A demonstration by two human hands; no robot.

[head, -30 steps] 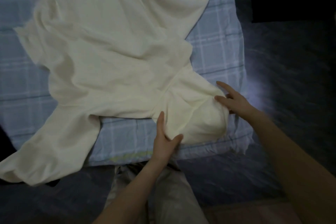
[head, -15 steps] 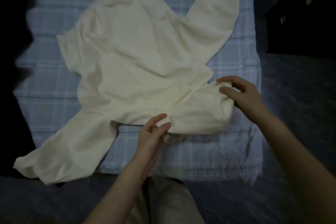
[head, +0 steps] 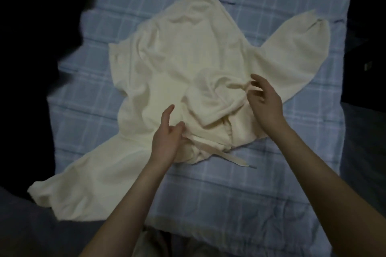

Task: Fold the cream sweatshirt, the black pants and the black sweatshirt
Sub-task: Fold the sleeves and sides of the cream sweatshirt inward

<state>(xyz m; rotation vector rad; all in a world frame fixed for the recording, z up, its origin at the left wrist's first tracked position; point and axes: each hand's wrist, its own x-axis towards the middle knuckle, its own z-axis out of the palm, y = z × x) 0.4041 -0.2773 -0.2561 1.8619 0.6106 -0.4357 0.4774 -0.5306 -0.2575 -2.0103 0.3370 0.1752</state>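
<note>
While the cream sweatshirt lies spread on the checked blanket, its hood flipped onto the body, the left hand pinches one drawstring and the right hand the other, so this soft, limp fabric looks best gripped at seams.

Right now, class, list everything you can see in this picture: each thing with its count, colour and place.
Sweatshirt: one, cream, spread on the blanket, hood turned up onto its body.
Drawstring: two ends, cream, one by each hand.
Blanket: one, blue and white check, under the sweatshirt.
Dark shape: one, black, far left, too dim to identify.
Trousers: light, bottom edge, worn by the person.
Left hand: pinching a drawstring end.
Right hand: fingers at the other end.
</note>
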